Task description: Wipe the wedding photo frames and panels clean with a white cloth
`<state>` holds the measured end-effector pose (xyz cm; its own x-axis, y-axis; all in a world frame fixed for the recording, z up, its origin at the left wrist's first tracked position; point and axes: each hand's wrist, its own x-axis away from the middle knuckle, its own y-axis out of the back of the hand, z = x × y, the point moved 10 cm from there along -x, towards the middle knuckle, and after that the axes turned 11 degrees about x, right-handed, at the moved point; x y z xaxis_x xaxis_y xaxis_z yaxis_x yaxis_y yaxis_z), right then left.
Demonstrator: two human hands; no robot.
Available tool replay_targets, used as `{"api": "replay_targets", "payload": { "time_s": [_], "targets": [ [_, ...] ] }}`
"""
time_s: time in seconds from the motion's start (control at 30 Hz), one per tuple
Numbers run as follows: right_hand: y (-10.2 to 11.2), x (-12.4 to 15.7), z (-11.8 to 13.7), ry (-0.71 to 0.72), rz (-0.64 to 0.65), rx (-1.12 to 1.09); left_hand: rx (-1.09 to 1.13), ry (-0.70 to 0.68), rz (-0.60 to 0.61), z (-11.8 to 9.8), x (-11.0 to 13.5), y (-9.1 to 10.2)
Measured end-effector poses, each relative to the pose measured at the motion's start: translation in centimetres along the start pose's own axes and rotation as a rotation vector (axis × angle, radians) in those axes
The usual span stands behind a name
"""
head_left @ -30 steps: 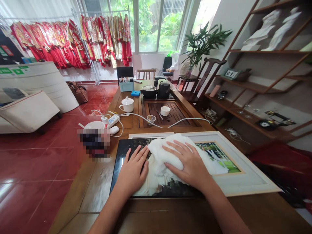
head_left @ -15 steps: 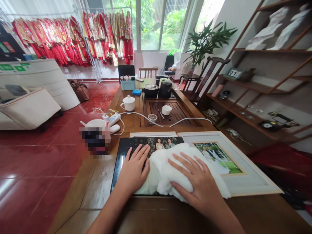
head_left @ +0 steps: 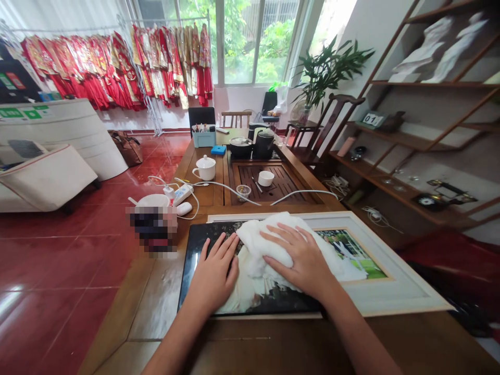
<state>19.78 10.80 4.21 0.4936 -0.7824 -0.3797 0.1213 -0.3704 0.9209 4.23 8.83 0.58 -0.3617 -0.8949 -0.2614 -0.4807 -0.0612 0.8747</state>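
Note:
A glossy dark photo panel lies on the wooden table in front of me, showing a picture partly covered by my hands and a white cloth. My left hand rests flat on its left part, fingers stretched out, holding nothing. Under my right hand is the fluffy, bunched white cloth, pressed against the panel's upper right, with the fingers curved over it. The cloth also reaches across a white-framed wedding photo, which lies to the right and partly beneath the panel.
Beyond the photos are a lidded white cup, a power strip, a slatted tea tray with a small white bowl, and a white cable across it. A white bucket stands at left. Shelves line the right.
My right hand has moved the white cloth up and left, uncovering the panel's lower right part and covering the pictured couple. My left hand stays in nearly the same spot.

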Motion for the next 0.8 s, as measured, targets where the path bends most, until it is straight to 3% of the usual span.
{"api": "replay_targets", "payload": {
  "time_s": [0.37,0.67,0.8],
  "targets": [
    [0.6,4.2,1.2,0.013,0.010,0.018,0.000,-0.005,0.015,0.0,-0.1,0.0],
    [-0.5,-0.3,-0.7,-0.016,-0.008,-0.008,-0.006,0.003,0.015,0.0,0.0,-0.3],
    [-0.7,-0.9,-0.8,-0.020,-0.003,-0.009,-0.012,0.010,0.020,0.1,0.0,-0.2]
  ]
}}
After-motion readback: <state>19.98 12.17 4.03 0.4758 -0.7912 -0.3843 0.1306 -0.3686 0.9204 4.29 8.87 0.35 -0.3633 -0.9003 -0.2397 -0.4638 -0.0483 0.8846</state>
